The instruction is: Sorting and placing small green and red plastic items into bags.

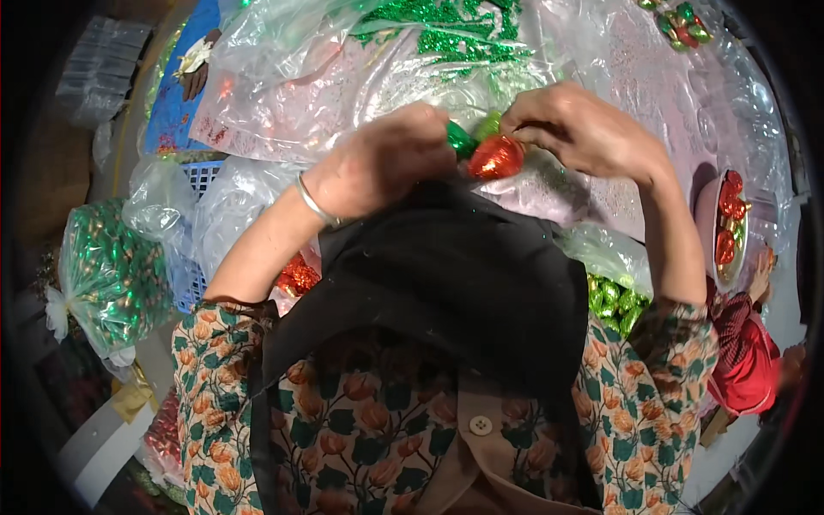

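Note:
A small bunch of shiny foil-like baubles hangs between my hands: a red bauble point(496, 158), a dark green bauble point(460, 140) and a light green bauble point(487, 127). My right hand point(584, 129) is closed, its thumb and fingers pinching the bunch just above and beside the red one. My left hand point(386, 159), slightly blurred and with a bracelet at its wrist, is curled shut against the dark green bauble. What sits inside its fingers is hidden. Below both hands, a black cloth point(446, 275) covers my front.
Clear plastic sheeting point(283, 94) covers the work surface, with green glitter point(468, 34) scattered at the far side. Bagged green baubles point(116, 266) lie left, near a blue basket point(202, 176). Light green baubles point(614, 300) lie right; another person's hand point(760, 275) is near a red-filled tray point(730, 223).

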Available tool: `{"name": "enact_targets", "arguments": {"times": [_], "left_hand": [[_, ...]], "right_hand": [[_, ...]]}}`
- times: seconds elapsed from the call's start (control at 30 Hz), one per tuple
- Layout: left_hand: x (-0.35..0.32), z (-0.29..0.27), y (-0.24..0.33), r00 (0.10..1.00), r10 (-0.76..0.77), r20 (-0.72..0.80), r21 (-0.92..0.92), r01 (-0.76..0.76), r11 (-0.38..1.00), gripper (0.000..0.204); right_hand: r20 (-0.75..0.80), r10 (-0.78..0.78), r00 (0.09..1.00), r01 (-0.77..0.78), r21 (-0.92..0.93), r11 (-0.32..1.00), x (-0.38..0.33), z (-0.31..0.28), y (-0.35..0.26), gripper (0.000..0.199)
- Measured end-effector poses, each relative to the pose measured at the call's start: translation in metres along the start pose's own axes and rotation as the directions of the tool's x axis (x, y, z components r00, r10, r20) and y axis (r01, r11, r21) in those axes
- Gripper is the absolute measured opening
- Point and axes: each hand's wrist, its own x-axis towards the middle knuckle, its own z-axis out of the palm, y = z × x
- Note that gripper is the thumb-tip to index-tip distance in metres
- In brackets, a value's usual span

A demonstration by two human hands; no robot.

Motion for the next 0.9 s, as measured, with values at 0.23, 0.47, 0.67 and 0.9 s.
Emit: {"name": "enact_targets", "arguments": {"times": [0.23,0.47,0.67,0.9], "left_hand": [[-0.003,0.000,-0.005,0.992,0.080,-0.099,0.095,-0.071,0.993,0.011],[-0.008,0.000,0.005,1.000,-0.003,-0.026,0.093,0.005,0.996,0.011],[-0.005,-0.001,0.004,0.999,0.003,-0.048,0.061,0.000,0.998,0.014],[0.004,0.008,0.005,0.998,0.010,-0.064,0.013,-0.009,1.000,0.015]], "right_hand": [[0.418,0.203,0.885,-0.235,0.026,0.972,0.044,0.023,0.001,0.030],[0.354,0.058,0.933,0.051,-0.291,0.955,0.054,0.035,0.023,0.021],[0.384,0.128,0.915,-0.048,-0.210,0.977,0.056,0.042,0.031,0.033],[0.435,0.096,0.895,0.003,-0.222,0.975,0.059,0.059,0.017,0.031]]}}
